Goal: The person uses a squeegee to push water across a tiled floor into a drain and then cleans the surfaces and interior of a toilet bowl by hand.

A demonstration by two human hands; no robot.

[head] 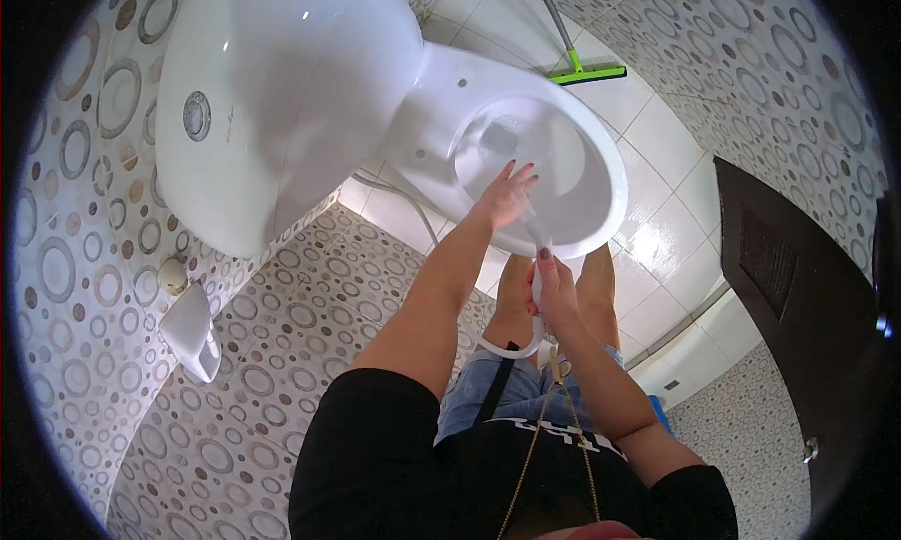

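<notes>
My right hand is wrapped around a white handheld bidet sprayer, with the thumb on its upper side. A white hose curves from the sprayer's lower end past my knees. Water runs from the sprayer head onto my left hand. That hand is empty, its fingers apart, held over the near left part of the bowl. Beneath both is a white ceramic toilet bowl with no seat fitted; two mounting holes show behind its opening. Water lies at the bottom of the bowl.
The toilet cistern with its chrome flush button stands to the left. A green floor squeegee rests on the tiles beyond the bowl. A wall-mounted paper holder is at left, a dark door at right.
</notes>
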